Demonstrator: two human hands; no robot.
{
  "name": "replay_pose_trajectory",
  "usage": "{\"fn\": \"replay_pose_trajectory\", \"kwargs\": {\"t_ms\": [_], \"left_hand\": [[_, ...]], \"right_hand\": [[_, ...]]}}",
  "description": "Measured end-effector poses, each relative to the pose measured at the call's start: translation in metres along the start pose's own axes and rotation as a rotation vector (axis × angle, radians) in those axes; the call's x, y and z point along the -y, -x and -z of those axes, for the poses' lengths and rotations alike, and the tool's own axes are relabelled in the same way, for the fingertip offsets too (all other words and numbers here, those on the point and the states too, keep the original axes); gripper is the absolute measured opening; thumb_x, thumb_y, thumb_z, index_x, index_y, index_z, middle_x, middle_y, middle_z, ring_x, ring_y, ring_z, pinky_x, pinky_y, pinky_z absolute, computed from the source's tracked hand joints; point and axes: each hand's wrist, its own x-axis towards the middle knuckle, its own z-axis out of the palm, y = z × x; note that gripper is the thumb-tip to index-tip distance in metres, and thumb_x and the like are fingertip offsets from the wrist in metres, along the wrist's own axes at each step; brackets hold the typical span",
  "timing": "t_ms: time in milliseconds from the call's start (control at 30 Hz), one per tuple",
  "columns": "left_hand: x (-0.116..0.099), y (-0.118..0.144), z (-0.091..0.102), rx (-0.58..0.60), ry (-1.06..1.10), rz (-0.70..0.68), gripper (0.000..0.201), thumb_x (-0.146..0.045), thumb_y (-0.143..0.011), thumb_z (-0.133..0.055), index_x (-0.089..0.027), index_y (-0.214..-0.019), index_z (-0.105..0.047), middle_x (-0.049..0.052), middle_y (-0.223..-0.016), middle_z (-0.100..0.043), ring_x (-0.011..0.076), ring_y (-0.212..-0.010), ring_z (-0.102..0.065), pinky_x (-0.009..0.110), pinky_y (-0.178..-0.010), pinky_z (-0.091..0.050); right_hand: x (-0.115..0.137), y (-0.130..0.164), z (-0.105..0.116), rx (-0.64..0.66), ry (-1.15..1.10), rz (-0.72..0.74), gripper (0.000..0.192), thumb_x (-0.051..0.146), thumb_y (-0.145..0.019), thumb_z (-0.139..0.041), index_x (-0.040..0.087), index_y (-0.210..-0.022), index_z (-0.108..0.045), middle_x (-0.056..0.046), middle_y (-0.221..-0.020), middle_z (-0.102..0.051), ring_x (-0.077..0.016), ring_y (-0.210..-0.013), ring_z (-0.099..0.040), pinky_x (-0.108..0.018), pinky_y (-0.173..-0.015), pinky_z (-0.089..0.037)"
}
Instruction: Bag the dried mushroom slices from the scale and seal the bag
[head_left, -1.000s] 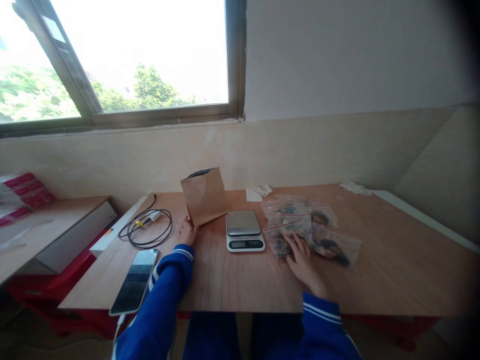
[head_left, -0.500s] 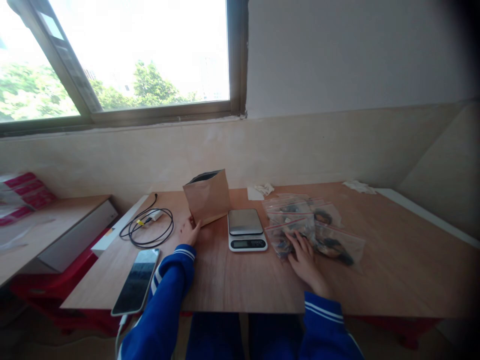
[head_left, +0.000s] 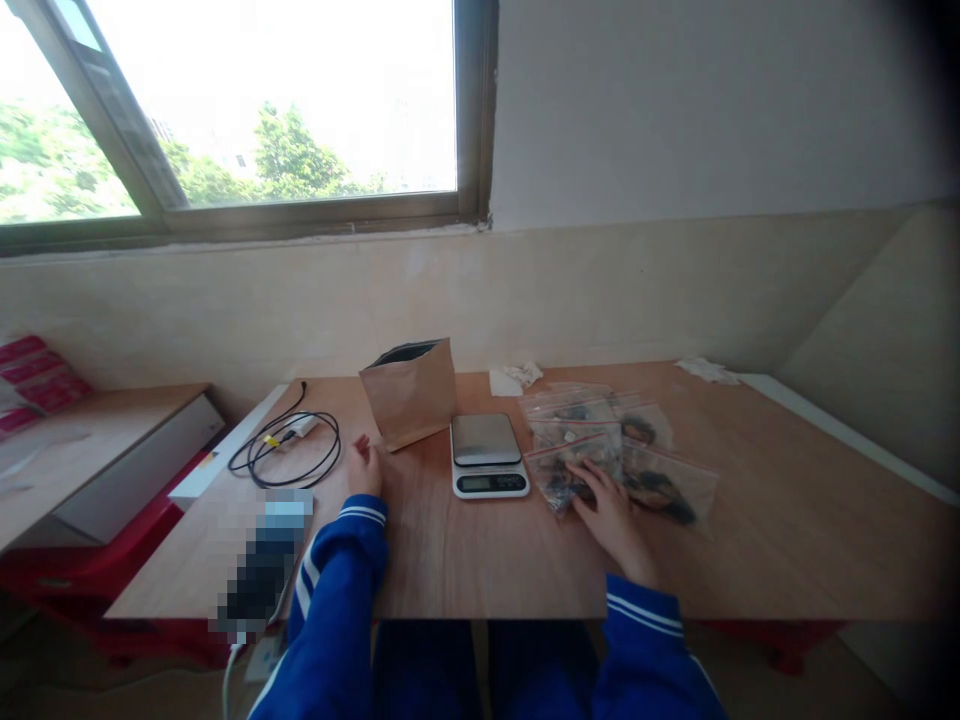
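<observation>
My left hand rests on the wooden table, just left of an upright brown paper bag with an open top; the fingers are slightly apart and hold nothing. My right hand lies flat on the nearest of several clear zip bags with red seal strips and dark contents. A small digital scale with a steel platform sits between the two hands. Both arms wear blue sleeves with white stripes.
A coiled black cable and a phone lie at the table's left. Crumpled white paper sits behind the scale, more paper at the far right. A lower side table stands left, under the window.
My left hand has drawn back from the foot of the paper bag and now sits a little apart from it. My right hand stays on the zip bags.
</observation>
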Motion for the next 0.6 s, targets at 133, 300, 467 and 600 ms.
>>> {"fn": "replay_pose_trajectory", "kwargs": {"t_ms": [133,300,467,600], "left_hand": [[0.000,0.033,0.018,0.013,0.080,-0.009,0.028,-0.023,-0.082,-0.046,-0.015,-0.107,-0.056,0.013,-0.111,-0.066,0.0219,-0.109,-0.060,0.037,-0.097,-0.045],[-0.005,0.083,0.034,0.143,0.132,-0.044,0.025,-0.035,-0.080,-0.049,-0.018,-0.093,-0.063,0.008,-0.097,-0.069,0.0243,-0.102,-0.061,0.042,-0.096,-0.042],[-0.028,0.104,0.030,0.166,0.292,0.127,0.031,-0.039,-0.074,-0.054,-0.015,-0.092,-0.061,0.009,-0.093,-0.068,0.0221,-0.089,-0.063,0.038,-0.085,-0.046],[-0.062,0.113,0.022,0.315,0.409,0.268,0.040,-0.044,-0.072,-0.057,-0.016,-0.100,-0.058,0.009,-0.098,-0.067,0.0159,-0.069,-0.063,0.030,-0.066,-0.046]], "right_hand": [[-0.002,0.000,0.000,0.001,-0.024,0.016,0.046,0.025,-0.083,-0.047,0.031,-0.128,-0.054,-0.003,-0.143,-0.043,-0.0326,-0.121,-0.046,-0.054,-0.094,-0.040],[0.000,-0.001,0.001,-0.035,-0.064,0.060,0.043,0.020,-0.082,-0.046,0.024,-0.122,-0.059,-0.008,-0.135,-0.051,-0.0295,-0.119,-0.049,-0.049,-0.097,-0.039],[0.023,0.003,0.011,-0.033,-0.116,0.079,0.036,0.022,-0.083,-0.047,0.023,-0.115,-0.063,-0.009,-0.121,-0.062,-0.0296,-0.110,-0.056,-0.050,-0.093,-0.041],[0.050,0.006,0.026,-0.025,-0.265,0.178,0.034,0.020,-0.084,-0.044,0.022,-0.111,-0.065,-0.008,-0.114,-0.066,-0.0259,-0.107,-0.060,-0.045,-0.093,-0.044]]}}
